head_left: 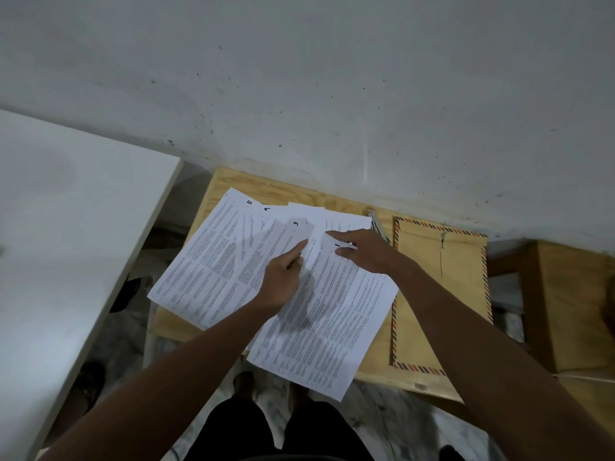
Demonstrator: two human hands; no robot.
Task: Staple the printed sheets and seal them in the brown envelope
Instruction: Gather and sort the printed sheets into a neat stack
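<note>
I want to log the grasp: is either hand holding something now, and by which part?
The left hand pinches the sheet marked 3 near its top corner. The right hand lies flat on the sheet marked 1, gripping nothing.

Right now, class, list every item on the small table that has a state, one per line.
Printed sheets: loose, fanned out, overlapping, not stapled.
Brown envelope: flat on wooden table, empty-looking, partly under the sheets.
Left hand: pinching sheet 3's corner.
Right hand: flat, pressing on sheet 1.
</note>
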